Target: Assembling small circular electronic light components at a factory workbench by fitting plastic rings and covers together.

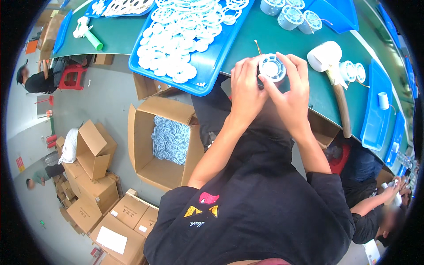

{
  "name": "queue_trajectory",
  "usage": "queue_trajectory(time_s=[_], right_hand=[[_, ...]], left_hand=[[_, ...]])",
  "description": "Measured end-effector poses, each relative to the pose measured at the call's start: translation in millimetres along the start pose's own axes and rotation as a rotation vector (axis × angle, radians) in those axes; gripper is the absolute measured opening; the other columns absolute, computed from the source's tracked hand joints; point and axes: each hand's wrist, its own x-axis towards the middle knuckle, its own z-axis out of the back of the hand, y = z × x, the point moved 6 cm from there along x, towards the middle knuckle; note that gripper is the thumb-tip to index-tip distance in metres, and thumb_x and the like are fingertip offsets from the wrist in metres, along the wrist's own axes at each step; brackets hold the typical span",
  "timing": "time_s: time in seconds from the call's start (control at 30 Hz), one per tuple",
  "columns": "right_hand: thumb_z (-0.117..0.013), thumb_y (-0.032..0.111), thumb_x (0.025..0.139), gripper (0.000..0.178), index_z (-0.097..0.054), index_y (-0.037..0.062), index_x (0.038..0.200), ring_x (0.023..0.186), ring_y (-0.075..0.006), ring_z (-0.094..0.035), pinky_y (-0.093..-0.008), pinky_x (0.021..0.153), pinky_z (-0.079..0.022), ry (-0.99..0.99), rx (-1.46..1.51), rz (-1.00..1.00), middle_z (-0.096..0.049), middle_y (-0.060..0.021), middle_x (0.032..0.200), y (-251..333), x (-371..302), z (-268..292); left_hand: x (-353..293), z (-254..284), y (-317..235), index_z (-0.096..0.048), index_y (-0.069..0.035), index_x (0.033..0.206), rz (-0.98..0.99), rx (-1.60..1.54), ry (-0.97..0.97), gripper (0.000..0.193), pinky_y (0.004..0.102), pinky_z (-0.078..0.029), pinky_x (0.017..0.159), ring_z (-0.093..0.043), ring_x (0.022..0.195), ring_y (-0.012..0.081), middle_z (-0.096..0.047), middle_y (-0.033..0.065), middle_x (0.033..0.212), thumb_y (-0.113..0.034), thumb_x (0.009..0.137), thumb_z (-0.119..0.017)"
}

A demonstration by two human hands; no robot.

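Note:
My left hand and my right hand are both closed around a white round plastic part at the near edge of the table. Its slotted rim and hollow centre face up, and fingers hide its sides. A thin brown wire stands out just beyond my left fingers. To the right of my right hand lies a mallet with a thick white head and a wooden handle. Left of my hands is a blue tray heaped with white discs and rings.
Several white spools with wires stand at the far side. More wired spools lie beside the mallet. A blue tray holds one spool. An open carton with pale blue rings sits below left. Another person works at right.

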Motion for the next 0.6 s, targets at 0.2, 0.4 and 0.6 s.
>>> queue_trajectory(time_s=[0.2,0.4,0.6], right_hand=[[-0.089,0.010,0.078,0.061,-0.064,-0.0066,0.132,0.112,-0.0353,-0.064,-0.0428,0.095,-0.055,-0.077,-0.051,0.003,-0.058,-0.0212,0.124,6.0,-4.2,-2.3],[-0.088,0.008,0.078,0.061,-0.064,-0.0065,0.132,0.112,-0.0366,-0.064,-0.0428,0.094,-0.056,-0.024,-0.034,-0.006,-0.058,-0.0213,0.125,4.8,-0.4,-2.1],[-0.085,0.003,0.079,0.057,-0.066,-0.0026,0.133,0.115,-0.0319,-0.065,-0.0394,0.097,-0.054,-0.050,-0.041,-0.023,-0.059,-0.0174,0.126,5.3,-2.0,-0.3]], left_hand=[[0.1,0.3,-0.9,-0.062,-0.005,0.131,0.012,-0.021,-0.008,0.064,0.0479,-0.044,0.100,-0.060,0.120,0.0350,-0.069,0.0118,0.122,-0.022,0.076,-0.090],[-0.1,1.7,-0.2,-0.062,-0.005,0.132,0.002,-0.005,-0.012,0.065,0.0474,-0.044,0.099,-0.060,0.119,0.0344,-0.069,0.0114,0.123,-0.023,0.076,-0.090],[0.2,-1.5,2.2,-0.061,-0.004,0.133,-0.013,-0.040,-0.006,0.066,0.0474,-0.044,0.099,-0.060,0.120,0.0346,-0.069,0.0116,0.124,-0.023,0.077,-0.090]])
